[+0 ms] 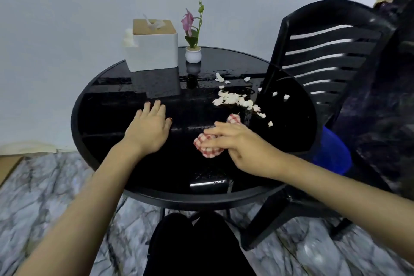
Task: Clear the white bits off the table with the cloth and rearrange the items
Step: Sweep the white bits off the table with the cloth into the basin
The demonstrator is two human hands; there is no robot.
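We have our right hand point(233, 141) pressed down over the bunched red-checked cloth point(207, 147), fingers closed across it, near the table's centre toward 5 o'clock, while our left hand point(149, 129) lies flat and spread on the black table point(107, 105), holding nothing. The white bits point(235, 99) sit heaped at about 2 o'clock, with strays scattered closer to the rim beside the black chair point(324, 56). We judge the main risk is a fast outward sweep flicking crumbs over that edge onto the floor. A wide stroke toward 12 o'clock could also knock the small flower pot point(193, 54) or tissue box point(153, 48).
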